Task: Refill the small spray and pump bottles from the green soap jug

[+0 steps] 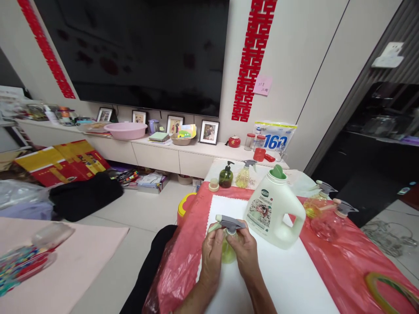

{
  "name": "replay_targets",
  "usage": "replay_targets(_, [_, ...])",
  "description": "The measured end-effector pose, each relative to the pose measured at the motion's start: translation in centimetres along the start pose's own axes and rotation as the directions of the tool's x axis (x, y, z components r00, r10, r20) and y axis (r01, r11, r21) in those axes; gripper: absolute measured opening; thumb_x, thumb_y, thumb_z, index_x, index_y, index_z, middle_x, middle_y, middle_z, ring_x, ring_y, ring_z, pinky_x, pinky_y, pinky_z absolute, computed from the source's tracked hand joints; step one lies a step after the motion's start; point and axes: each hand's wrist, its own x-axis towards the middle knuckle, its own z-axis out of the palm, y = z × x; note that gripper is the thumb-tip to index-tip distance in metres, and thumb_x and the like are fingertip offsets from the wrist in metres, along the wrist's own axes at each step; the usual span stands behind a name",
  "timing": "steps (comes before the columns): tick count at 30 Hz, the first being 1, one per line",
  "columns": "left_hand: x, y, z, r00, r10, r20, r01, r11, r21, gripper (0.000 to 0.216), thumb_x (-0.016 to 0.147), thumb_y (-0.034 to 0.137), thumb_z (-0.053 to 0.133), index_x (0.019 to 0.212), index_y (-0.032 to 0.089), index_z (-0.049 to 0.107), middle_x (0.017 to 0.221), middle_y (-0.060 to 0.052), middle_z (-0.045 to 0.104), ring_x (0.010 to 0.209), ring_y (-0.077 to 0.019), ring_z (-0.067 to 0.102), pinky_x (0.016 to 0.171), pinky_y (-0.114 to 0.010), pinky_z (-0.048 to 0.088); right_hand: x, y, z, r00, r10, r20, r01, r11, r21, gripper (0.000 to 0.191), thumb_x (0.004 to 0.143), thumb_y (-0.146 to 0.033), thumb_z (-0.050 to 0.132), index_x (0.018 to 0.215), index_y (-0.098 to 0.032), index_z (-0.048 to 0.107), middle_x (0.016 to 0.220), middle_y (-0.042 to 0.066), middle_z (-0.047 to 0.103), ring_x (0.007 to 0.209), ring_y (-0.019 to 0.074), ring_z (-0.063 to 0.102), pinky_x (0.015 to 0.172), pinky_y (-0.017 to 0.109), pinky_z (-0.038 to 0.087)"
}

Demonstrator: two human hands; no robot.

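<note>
- The left hand (212,253) and right hand (247,253) meet over the near end of the sheet (294,279), with a small yellow-green bottle (228,254) between them.
- Both hands are curled narrow around the bottle, the left on its left side and the right on its right side; the fingers hide most of its body.
- The bottle stands about upright. Its grey trigger head (231,223) sticks out above the fingers, nozzle pointing left.
- Whether the bottle's base touches the sheet cannot be told.
- A white jug (273,211) with a green cap stands on the sheet just beyond the right hand, close but apart from it.
- The sheet lies on a red cloth (343,257) that covers the table.
- Right of the jug, on the cloth, stand a yellow sprayer (316,203) and a pink sprayer (329,222), side by side.
- At the table's far edge, well apart from the hands, are a green pump bottle (225,175) and a third sprayer (244,174).
</note>
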Motion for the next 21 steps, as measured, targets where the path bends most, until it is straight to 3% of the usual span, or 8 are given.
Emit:
replay_targets(7, [-0.3, 0.1, 0.7, 0.995, 0.086, -0.052, -0.078, 0.987, 0.137, 0.041, 0.072, 0.046, 0.074, 0.101, 0.017, 0.067, 0.101, -0.011, 0.070, 0.101, -0.0284, 0.067, 0.093, -0.042, 0.052, -0.3, 0.8, 0.6, 0.992, -0.013, -0.128, 0.007, 0.999, -0.048, 0.038, 0.075, -0.033, 0.074, 0.108, -0.018, 0.064, 0.108, 0.008, 0.069, 0.102, 0.0224, 0.065, 0.094, 0.036, 0.052])
replay_targets(13, [-0.1, 0.3, 1.6, 0.995, 0.055, -0.089, -0.045, 0.992, 0.117, 0.036, 0.070, 0.038, 0.074, 0.098, 0.019, 0.064, 0.098, -0.008, 0.068, 0.100, -0.0268, 0.064, 0.095, -0.042, 0.049, -0.4, 0.5, 0.9, 0.988, -0.007, -0.153, -0.003, 0.998, -0.064, 0.034, 0.073, -0.029, 0.074, 0.104, -0.018, 0.064, 0.101, 0.006, 0.070, 0.095, 0.0213, 0.066, 0.086, 0.034, 0.054])
replay_targets(17, [0.0, 0.2, 1.6, 0.991, 0.061, -0.116, -0.048, 0.993, 0.107, 0.031, 0.071, 0.036, 0.075, 0.095, 0.019, 0.065, 0.096, -0.007, 0.068, 0.098, -0.0247, 0.064, 0.094, -0.041, 0.048, -0.4, 0.7, 0.4, 0.994, -0.004, -0.112, -0.003, 0.998, -0.060, 0.034, 0.078, -0.032, 0.071, 0.108, -0.019, 0.064, 0.106, 0.007, 0.069, 0.100, 0.0213, 0.064, 0.092, 0.035, 0.052])
replay_targets(21, [-0.1, -0.1, 1.3, 0.992, 0.067, -0.109, -0.056, 0.994, 0.097, 0.029, 0.072, 0.036, 0.077, 0.094, 0.019, 0.066, 0.095, -0.006, 0.069, 0.097, -0.0231, 0.065, 0.094, -0.039, 0.049, -0.5, 0.3, -0.4, 1.000, 0.020, 0.007, -0.020, 1.000, -0.016, 0.040, 0.079, -0.031, 0.072, 0.117, -0.022, 0.065, 0.118, 0.007, 0.067, 0.110, 0.0231, 0.062, 0.101, 0.038, 0.048])
